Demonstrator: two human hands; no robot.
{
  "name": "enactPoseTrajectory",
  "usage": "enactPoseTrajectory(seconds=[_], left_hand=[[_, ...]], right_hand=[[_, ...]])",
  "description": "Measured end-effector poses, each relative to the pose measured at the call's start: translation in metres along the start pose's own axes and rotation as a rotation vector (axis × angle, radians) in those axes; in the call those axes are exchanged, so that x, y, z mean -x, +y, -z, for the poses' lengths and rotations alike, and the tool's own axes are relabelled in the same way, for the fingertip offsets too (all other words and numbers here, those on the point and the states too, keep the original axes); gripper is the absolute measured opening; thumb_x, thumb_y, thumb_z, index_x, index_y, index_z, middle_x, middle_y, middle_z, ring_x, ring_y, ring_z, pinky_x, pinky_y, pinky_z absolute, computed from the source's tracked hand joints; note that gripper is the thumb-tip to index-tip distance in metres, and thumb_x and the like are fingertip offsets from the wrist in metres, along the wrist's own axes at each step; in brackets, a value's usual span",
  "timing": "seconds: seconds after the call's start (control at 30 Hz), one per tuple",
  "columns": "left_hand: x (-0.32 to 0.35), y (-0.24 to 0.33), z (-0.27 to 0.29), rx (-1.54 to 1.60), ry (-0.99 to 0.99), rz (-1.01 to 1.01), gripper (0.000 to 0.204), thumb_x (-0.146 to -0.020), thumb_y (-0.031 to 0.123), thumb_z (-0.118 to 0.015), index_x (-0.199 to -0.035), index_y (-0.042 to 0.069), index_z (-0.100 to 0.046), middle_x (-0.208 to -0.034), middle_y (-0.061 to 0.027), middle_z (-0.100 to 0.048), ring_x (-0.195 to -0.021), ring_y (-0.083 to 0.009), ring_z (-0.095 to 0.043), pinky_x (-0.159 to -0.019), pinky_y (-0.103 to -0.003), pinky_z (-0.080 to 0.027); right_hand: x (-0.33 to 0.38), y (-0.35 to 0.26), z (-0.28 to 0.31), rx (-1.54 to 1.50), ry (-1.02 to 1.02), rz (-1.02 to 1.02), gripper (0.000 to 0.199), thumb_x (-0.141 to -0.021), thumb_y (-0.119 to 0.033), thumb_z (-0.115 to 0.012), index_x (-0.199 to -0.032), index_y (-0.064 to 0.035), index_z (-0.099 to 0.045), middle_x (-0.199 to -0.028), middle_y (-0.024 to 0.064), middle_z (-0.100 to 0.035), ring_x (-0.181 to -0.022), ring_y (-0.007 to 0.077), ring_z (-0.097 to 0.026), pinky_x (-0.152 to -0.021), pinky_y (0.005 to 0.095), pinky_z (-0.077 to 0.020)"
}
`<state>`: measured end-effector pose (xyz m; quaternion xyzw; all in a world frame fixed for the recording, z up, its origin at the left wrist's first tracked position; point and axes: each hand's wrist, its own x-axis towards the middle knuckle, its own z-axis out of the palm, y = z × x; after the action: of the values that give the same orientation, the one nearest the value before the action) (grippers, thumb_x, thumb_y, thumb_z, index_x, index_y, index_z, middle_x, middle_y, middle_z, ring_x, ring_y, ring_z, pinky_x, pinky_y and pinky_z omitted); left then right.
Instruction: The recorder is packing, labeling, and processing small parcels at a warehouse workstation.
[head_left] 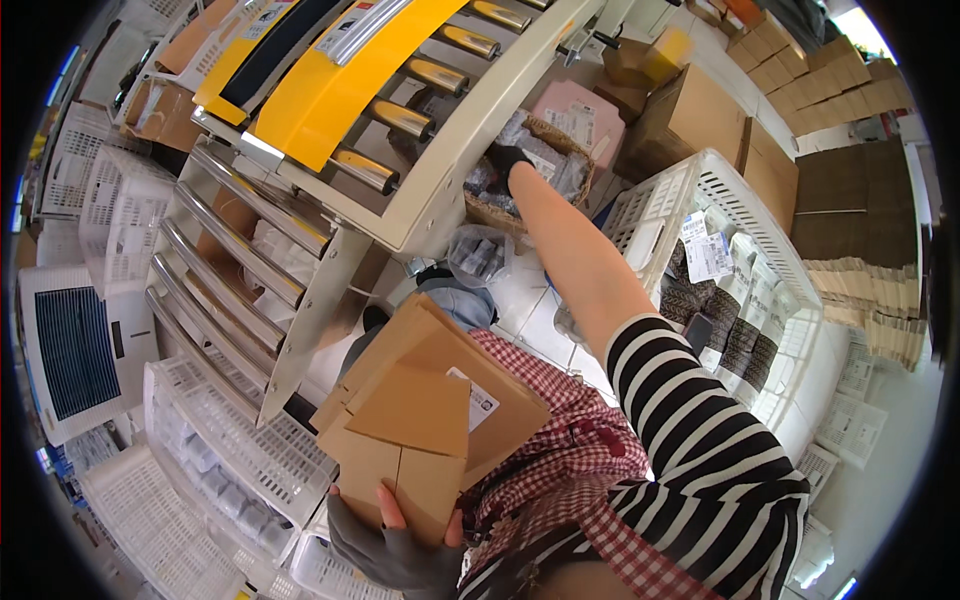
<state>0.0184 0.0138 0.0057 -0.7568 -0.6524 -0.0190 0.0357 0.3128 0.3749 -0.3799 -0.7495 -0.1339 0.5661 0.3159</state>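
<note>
My left hand [400, 548], in a grey fingerless glove, is closed around a small stack of flattened cardboard boxes [410, 415]. The stack rests against my red checked apron [590, 440], and a white label shows on one of the boxes. My right arm, in a striped sleeve, stretches forward to a cardboard carton [482, 212] beneath the roller machine's edge. There my right hand [510, 162], in a dark glove, is among clear plastic-wrapped items [568, 165]. Its fingers are hidden. Near that carton lies a clear bag with grey items [482, 255].
A roller machine with yellow panels [310, 100] stands ahead left, its metal rollers [225, 250] beside me. White crates [215, 440] fill the left. To the right stands a white crate of wrapped packages [730, 290]. Large cartons [695, 120] and flat cardboard stacks [860, 240] lie beyond.
</note>
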Motion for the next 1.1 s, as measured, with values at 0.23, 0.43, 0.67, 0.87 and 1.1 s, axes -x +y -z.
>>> enactPoseTrajectory(seconds=[0.23,0.43,0.67,0.87,1.1], left_hand=[[-0.009,-0.001,-0.004,0.129,0.105,-0.050,0.070,-0.080,0.067,-0.048,-0.127,0.015,-0.055,-0.125,-0.0301,-0.046,-0.108,-0.0455,-0.050,-0.088,-0.055,-0.042],[-0.007,-0.005,0.000,0.009,0.081,0.027,0.069,-0.081,0.067,-0.048,-0.124,0.015,-0.057,-0.125,-0.0297,-0.047,-0.108,-0.0457,-0.050,-0.087,-0.055,-0.042],[-0.007,-0.003,-0.003,0.054,0.122,-0.007,0.068,-0.083,0.066,-0.045,-0.123,0.014,-0.059,-0.124,-0.0289,-0.048,-0.108,-0.0445,-0.050,-0.088,-0.054,-0.042],[-0.002,-0.004,-0.002,0.040,0.126,-0.035,0.066,-0.083,0.065,-0.045,-0.124,0.014,-0.058,-0.126,-0.0287,-0.047,-0.108,-0.0443,-0.050,-0.088,-0.054,-0.042],[-0.007,-0.010,0.014,0.088,0.073,-0.101,0.053,-0.086,0.044,-0.057,-0.128,0.013,-0.052,-0.126,-0.0233,-0.047,-0.111,-0.0382,-0.048,-0.091,-0.049,-0.041]], right_hand=[[-0.118,0.009,0.074,0.884,0.072,0.182,0.070,-0.090,-0.052,-0.045,-0.147,-0.0181,-0.023,-0.148,0.0111,-0.030,-0.130,0.0245,-0.038,-0.107,0.0318,-0.0300],[-0.004,-0.002,-0.026,-0.384,-0.014,-0.007,0.067,-0.084,-0.052,-0.056,-0.137,-0.0147,-0.040,-0.129,0.0106,-0.052,-0.106,0.0256,-0.058,-0.087,0.0449,-0.0483],[-0.028,0.015,-0.003,-0.705,-0.307,0.067,0.046,-0.085,-0.038,-0.058,-0.123,-0.0137,-0.050,-0.116,0.0094,-0.058,-0.101,0.0244,-0.059,-0.081,0.0431,-0.0511],[-0.009,0.020,0.008,-0.893,-0.556,0.150,0.030,-0.086,-0.027,-0.060,-0.113,-0.0130,-0.058,-0.107,0.0086,-0.062,-0.097,0.0236,-0.060,-0.077,0.0418,-0.0532],[0.103,0.053,0.060,-0.796,-0.051,0.102,0.042,-0.076,-0.031,-0.065,-0.110,-0.0089,-0.053,-0.102,0.0112,-0.059,-0.092,0.0280,-0.060,-0.074,0.0452,-0.0508]])
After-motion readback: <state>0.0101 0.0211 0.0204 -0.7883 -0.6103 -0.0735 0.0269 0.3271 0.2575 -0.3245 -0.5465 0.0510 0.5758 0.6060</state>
